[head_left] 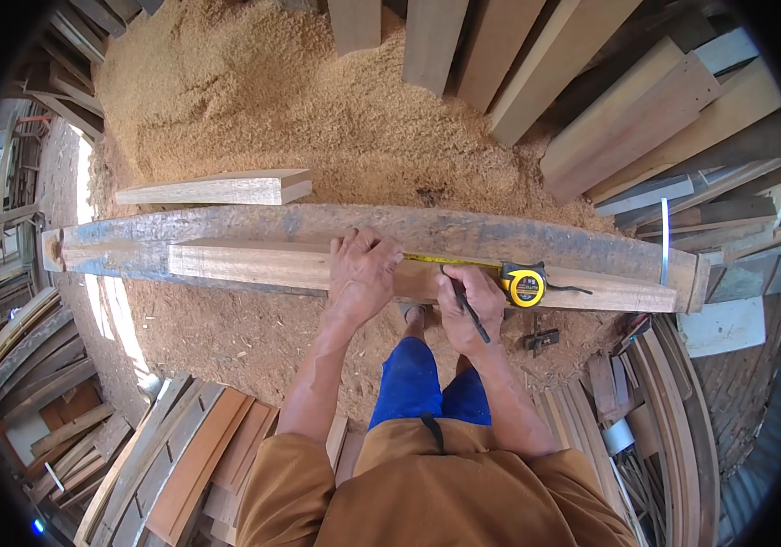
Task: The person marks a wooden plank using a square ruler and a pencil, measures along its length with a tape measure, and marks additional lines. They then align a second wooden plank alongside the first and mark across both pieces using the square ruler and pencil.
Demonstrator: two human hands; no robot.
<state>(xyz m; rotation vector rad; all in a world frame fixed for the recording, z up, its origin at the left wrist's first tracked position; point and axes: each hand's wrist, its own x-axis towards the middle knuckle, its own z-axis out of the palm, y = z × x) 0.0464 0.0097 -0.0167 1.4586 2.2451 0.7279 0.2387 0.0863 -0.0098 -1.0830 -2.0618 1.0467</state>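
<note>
A long wooden board lies on a worn plank bench. Along the board's top runs the yellow blade of a tape measure, whose black and yellow case rests toward the right. My left hand is closed at the blade's left end, pressing on the board; its fingertips partly hide the blade's end. Between the fingers of my right hand is a dark pencil, its upper end slanting back toward me. That hand rests on the board just left of the tape case.
A shorter wood block lies on the bench's far edge. Sawdust is heaped behind it. Stacked planks stand at both near sides, and thick timbers lean at the far right. A dark metal tool lies below the bench.
</note>
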